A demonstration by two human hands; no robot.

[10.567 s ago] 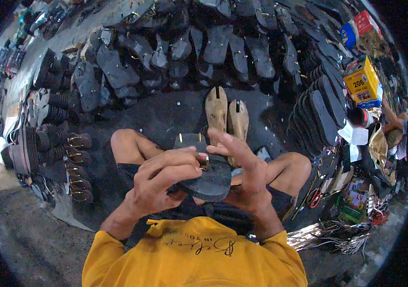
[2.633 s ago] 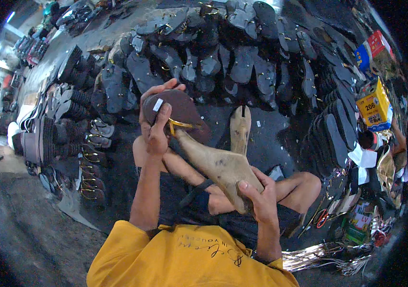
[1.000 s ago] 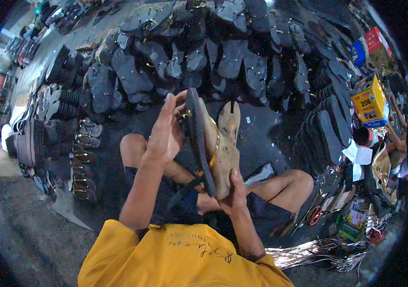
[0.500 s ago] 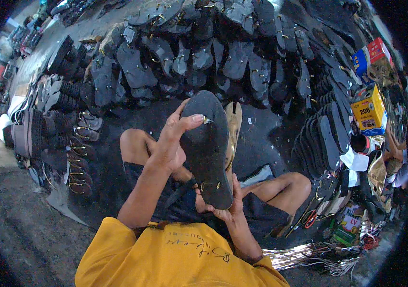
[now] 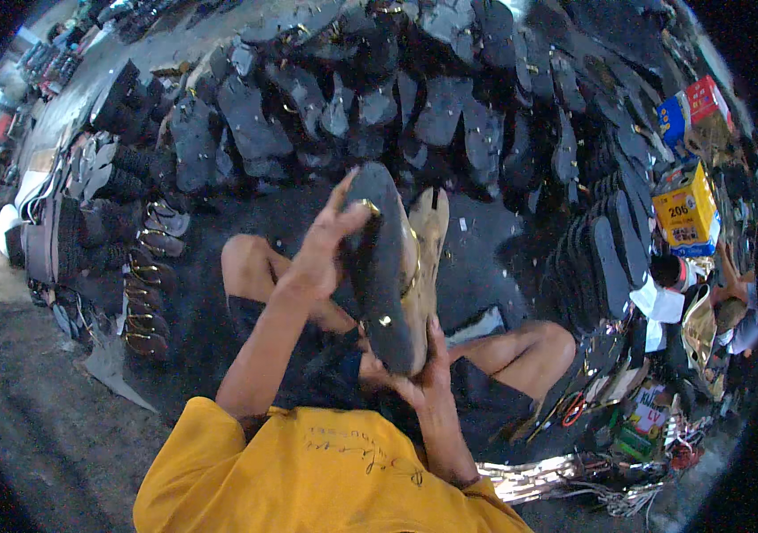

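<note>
Both hands grip dark sole (image 5: 380, 266) | left hand (image 5: 321, 253) top, right hand (image 5: 419, 377) bottom (soles crowd around)

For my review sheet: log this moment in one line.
left hand: grips dark sole top | right hand: supports its lower end | tan last: behind sole | surroundings: rows of dark soles

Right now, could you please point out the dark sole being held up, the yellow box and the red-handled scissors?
dark sole (image 5: 383, 266): head view, middle of its flat dark face.
yellow box (image 5: 685, 213): head view, its front side, at right.
red-handled scissors (image 5: 572, 409): head view, the red handle loop.
</note>
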